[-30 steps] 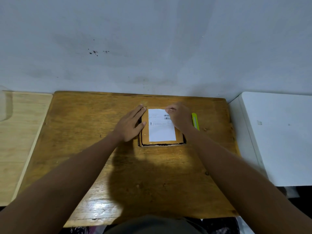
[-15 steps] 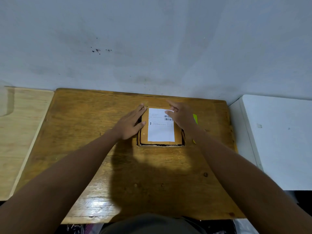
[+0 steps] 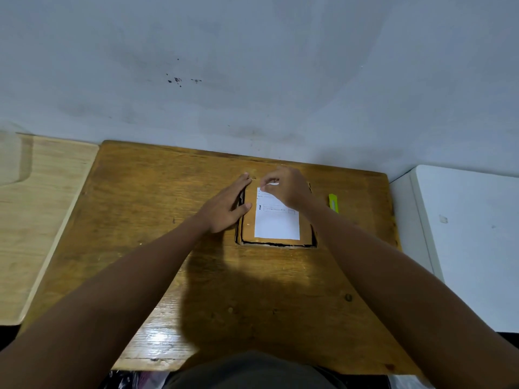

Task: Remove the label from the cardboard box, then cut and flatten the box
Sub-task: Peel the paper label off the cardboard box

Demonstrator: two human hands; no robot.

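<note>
The cardboard box [image 3: 276,242] lies flat near the middle of the wooden table [image 3: 157,220], toward the far edge. Its flaps are closed, and nothing of its contents can be seen. A dark gap runs along its near and left edges.

The white label [image 3: 276,224] sits on the box's top face. Its near portion lies flat against the cardboard. Printed lines and a small black mark cross its upper half; the text is too small to read.

The left hand [image 3: 224,209] rests on the left edge of the box, fingers straight and together, thumb lying on the top face just beside the label. Its grip is relaxed and flat, holding nothing.

The right hand [image 3: 289,189] is over the far end of the box. Its fingers are curled, and the fingertips pinch a lifted, curled strip of the label at its far edge. The grip is closed on the label.

A yellow-green utility knife [image 3: 333,203] lies on the table to the right of the box, apart from it and untouched by either hand.

A pale wooden board [image 3: 33,220] adjoins the table on the left. A white surface [image 3: 471,242] stands on the right. A grey-white wall [image 3: 252,80] with a few dark spots rises behind the table.
</note>
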